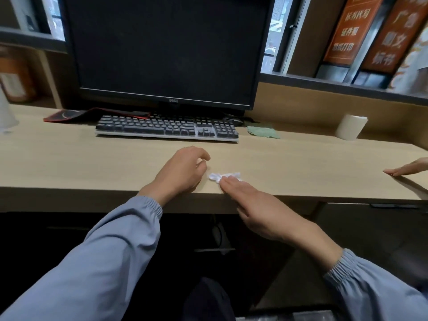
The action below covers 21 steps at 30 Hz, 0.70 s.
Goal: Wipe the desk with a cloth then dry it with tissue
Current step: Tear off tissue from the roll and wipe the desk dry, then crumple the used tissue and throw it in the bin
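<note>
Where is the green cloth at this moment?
In the head view the green cloth lies flat on the desk, right of centre, just past the right end of the keyboard and left of the white tissue roll.

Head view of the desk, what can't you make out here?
The tissue: head view, its near part is covered by the fingertips of the right hand.
The other hand: cut off by the right edge of the frame, so whose it is cannot be told.
The orange signs: too blurred to read.
The dark object: mostly hidden behind the keyboard; possibly a mouse.
The desk: wet or dry cannot be told.
</note>
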### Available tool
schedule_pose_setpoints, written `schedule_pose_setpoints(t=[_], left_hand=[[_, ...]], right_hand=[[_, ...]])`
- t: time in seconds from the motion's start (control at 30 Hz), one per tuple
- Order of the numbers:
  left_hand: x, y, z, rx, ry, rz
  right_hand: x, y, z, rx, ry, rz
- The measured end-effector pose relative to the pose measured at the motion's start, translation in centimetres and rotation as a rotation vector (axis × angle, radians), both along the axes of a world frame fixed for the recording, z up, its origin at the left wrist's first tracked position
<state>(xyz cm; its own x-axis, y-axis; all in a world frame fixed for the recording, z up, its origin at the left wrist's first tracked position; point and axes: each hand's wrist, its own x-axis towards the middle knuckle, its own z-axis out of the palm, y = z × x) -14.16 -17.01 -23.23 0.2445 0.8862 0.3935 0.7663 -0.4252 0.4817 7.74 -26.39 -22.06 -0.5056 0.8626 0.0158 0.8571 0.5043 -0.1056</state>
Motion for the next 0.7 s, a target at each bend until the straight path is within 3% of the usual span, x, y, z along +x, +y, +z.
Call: schedule_pose_setpoints(t=[0.13,0.33,0.53,0.7], left_hand=[[-1.9,-2.5,-0.9,0.061,-0.038,-0.001],[-5.2,-7.3,-2.8,0.233,-0.118,0.002],[-8.6,-11.3,-3.5,0.230,-0.271,0.001],[-11.6,-14.2,-4.0,0.047,-0.554,0.078]], right_hand=[[-1.4,-0.7,-1.4,0.090,0.098,-0.013],[-4.3,-1.9,-1.0,0.002,0.383,-0.052],[-9.8,-2.9,-0.7,-0.060,0.740,-0.086],[-14.2,-2.6,-0.6,-0.265,1.024,-0.115]])
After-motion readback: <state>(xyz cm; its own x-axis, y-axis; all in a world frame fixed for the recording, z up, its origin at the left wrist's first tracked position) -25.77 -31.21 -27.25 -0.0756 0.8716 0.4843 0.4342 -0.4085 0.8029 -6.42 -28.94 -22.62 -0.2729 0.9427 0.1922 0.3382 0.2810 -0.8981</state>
